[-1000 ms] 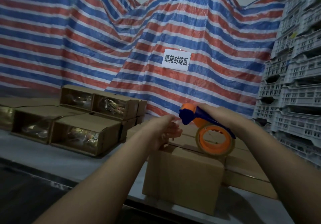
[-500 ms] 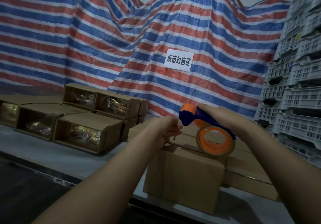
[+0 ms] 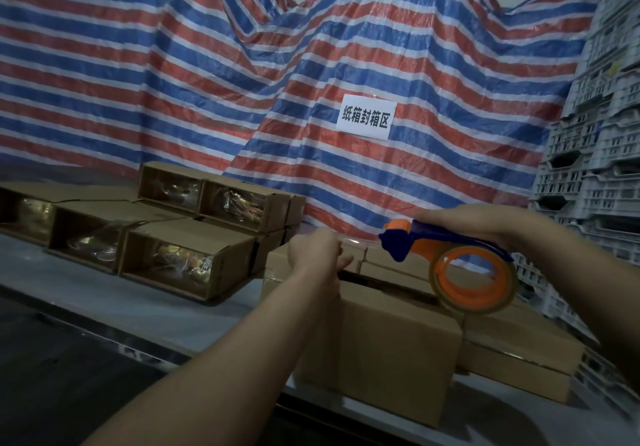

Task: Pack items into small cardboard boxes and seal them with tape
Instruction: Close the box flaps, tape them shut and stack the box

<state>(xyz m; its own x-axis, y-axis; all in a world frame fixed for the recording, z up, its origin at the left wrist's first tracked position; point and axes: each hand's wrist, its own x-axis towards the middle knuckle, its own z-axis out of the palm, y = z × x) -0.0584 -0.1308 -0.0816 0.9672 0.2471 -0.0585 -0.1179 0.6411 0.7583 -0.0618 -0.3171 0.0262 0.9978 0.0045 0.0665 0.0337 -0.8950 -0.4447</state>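
Note:
A small brown cardboard box [image 3: 384, 348] stands at the table's near edge, right of centre. Above it my right hand [image 3: 478, 220] grips the blue handle of an orange tape dispenser [image 3: 450, 258] with a roll of clear tape. A strip of clear tape [image 3: 360, 242] stretches from the dispenser's front to my left hand [image 3: 317, 255], which pinches its free end just above the box's far left corner. Both hands hover over the box top.
Several open-sided cardboard boxes [image 3: 183, 258] with shiny items inside lie on the grey table [image 3: 131, 310] to the left. More closed boxes [image 3: 519, 345] sit behind and right. Stacked white plastic crates [image 3: 595, 175] rise at right; a striped tarp [image 3: 242, 82] with a paper sign hangs behind.
My left hand has drawn away from the dispenser to the left, pulling out a short length of clear tape. The right hand and dispenser stay about level.

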